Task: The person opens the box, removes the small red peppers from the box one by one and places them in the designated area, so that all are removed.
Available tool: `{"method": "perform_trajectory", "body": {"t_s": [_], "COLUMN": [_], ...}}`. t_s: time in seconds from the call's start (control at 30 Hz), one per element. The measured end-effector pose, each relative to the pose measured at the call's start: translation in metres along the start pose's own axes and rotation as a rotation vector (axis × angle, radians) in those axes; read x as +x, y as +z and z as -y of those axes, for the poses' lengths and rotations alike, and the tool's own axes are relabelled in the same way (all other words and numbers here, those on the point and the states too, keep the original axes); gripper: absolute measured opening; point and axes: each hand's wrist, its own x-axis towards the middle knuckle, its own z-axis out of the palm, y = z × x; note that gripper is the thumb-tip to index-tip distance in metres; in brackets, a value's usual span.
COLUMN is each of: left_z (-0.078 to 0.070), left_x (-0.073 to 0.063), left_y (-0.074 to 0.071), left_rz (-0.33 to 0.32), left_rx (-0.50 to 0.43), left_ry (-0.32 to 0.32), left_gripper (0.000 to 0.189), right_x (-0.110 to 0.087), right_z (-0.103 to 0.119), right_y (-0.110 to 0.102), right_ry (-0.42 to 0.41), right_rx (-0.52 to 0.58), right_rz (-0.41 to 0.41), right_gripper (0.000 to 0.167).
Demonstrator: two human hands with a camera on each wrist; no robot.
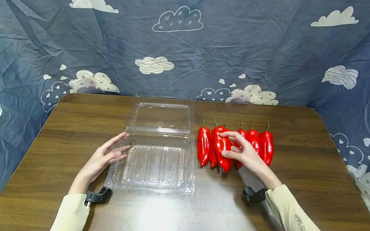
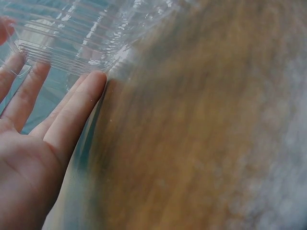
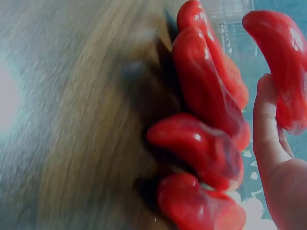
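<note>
A clear plastic clamshell box point(image 1: 155, 163) lies on the table with its lid point(image 1: 162, 116) folded back toward the curtain. At the box's left side, my left hand point(image 1: 102, 159) touches the wall with nearly straight fingers point(image 2: 76, 108). My right hand point(image 1: 246, 154) pinches a red pepper point(image 1: 221, 153) between thumb and fingers. In the right wrist view, that held pepper point(image 3: 283, 62) is raised above the others. More red peppers point(image 3: 206, 81) lie in a row on the table beneath and beside my right hand, their green stems pointing away from me.
The brown wooden table point(image 1: 62, 177) ends at a blue cloud-patterned curtain point(image 1: 217, 48) behind and at both sides. Black wrist cameras hang under both sleeves, close to the tabletop. Bright glare lies in front of the box.
</note>
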Motion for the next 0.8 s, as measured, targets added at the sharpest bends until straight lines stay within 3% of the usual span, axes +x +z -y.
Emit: {"method": "perform_trajectory", "body": {"t_s": [0.33, 0.57, 0.8], "left_z": [0.000, 0.000, 0.000], "left_x": [0.000, 0.000, 0.000], "left_y": [0.000, 0.000, 0.000], "left_rz": [-0.001, 0.000, -0.002], "left_rx": [0.010, 0.008, 0.006], "left_ry": [-0.005, -0.005, -0.005], "left_gripper": [0.059, 0.059, 0.059], "right_x": [-0.010, -0.018, -0.025], "right_z": [-0.004, -0.007, -0.011], "right_y": [-0.017, -0.028, -0.036], "right_ry": [0.008, 0.032, 0.018], "right_rx": [-0.063, -0.003, -0.029], "right_rz": [-0.046, -0.070, -0.092], "right_gripper": [0.047, 0.049, 0.047]}}
